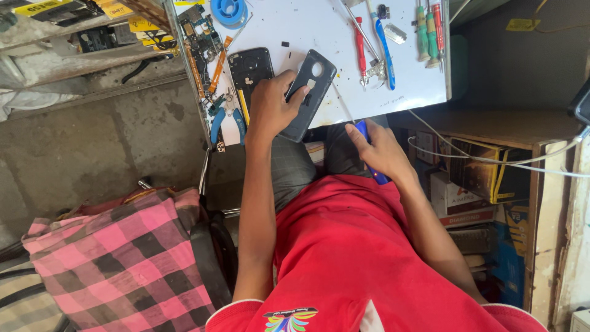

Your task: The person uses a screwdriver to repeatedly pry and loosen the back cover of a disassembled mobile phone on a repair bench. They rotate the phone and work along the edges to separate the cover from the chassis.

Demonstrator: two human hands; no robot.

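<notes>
The left hand point(270, 107) clamps a dark grey phone back cover point(309, 92) at the near edge of the white work table point(332, 37), thumb on top, its lower end overhanging that edge. The cover looks thin, light and slightly flexible plastic, smooth and probably slippery (with a round camera hole near its far end); holding it by the long edges seems safest. The right hand point(378, 150), below the table edge, is closed around a blue-handled tool point(372, 163). A black phone body point(249, 67) lies just left of the cover.
</notes>
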